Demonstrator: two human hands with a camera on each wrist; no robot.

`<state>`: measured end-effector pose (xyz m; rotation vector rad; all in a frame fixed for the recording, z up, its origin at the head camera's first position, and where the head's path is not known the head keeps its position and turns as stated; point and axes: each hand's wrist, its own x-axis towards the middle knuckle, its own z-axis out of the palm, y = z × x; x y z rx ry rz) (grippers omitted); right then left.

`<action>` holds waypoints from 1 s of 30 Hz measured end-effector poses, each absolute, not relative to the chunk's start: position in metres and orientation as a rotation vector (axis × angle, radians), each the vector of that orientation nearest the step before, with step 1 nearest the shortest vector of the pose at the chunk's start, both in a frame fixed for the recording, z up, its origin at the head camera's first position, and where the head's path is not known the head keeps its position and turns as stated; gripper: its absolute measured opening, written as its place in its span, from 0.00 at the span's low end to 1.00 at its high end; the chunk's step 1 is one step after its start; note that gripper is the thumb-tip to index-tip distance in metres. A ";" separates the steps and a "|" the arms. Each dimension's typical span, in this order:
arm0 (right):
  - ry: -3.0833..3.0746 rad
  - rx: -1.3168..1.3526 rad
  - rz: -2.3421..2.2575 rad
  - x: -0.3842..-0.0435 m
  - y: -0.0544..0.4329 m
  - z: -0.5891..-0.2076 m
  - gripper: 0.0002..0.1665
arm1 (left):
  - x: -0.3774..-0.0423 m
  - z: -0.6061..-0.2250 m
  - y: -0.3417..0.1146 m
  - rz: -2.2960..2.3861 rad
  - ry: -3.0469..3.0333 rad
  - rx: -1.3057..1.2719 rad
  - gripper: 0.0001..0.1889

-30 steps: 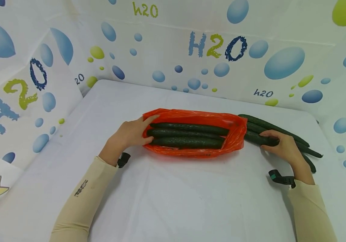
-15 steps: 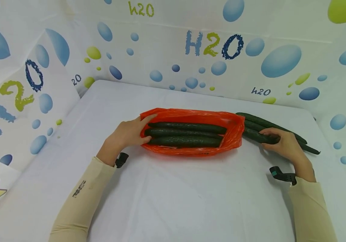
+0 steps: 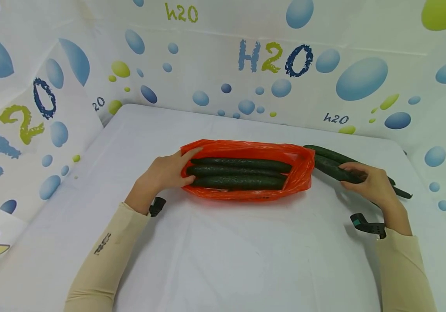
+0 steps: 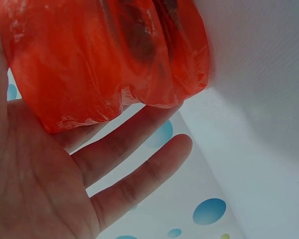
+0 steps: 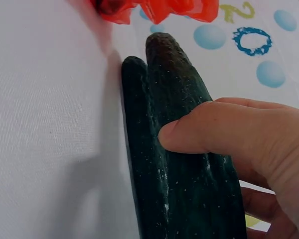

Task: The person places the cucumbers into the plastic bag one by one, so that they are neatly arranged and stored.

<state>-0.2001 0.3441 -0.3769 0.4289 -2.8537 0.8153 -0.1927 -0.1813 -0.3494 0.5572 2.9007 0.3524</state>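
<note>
Cucumber (image 3: 327,167) was grasped between the thumb and fingers of the right hand (image 3: 375,184), outside and just right of the red bag (image 3: 242,149). Bag lay mid-table, mouth upward, containing three cucumbers (image 3: 238,171) side by side, lengthwise left to right. Left hand (image 3: 167,172), unclenched, rested extended fingers against the bag's left end. Loose cucumbers (image 3: 330,153) lay beside the grasped one.
</note>
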 end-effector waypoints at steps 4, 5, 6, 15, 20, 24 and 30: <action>-2.831 0.385 0.831 -0.199 0.343 -0.375 0.25 | -0.193 -0.349 -0.181 0.356 2.910 0.566 0.41; -2.822 0.375 0.833 -0.199 0.343 -0.375 0.25 | -0.193 -0.348 -0.181 0.358 2.911 0.568 0.41; -2.810 0.354 0.839 -0.199 0.343 -0.375 0.25 | -0.193 -0.348 -0.181 0.360 2.912 0.570 0.41; -2.606 0.215 0.923 -0.198 0.337 -0.374 0.26 | -0.192 -0.349 -0.183 0.374 2.903 0.560 0.41; -2.532 0.242 0.962 -0.198 0.332 -0.370 0.26 | -0.189 -0.350 -0.186 0.373 2.902 0.556 0.41; -2.500 0.270 0.982 -0.199 0.326 -0.365 0.26 | -0.188 -0.350 -0.186 0.372 2.915 0.553 0.41; -2.469 0.295 0.988 -0.197 0.316 -0.359 0.26 | -0.191 -0.349 -0.183 0.372 2.928 0.587 0.41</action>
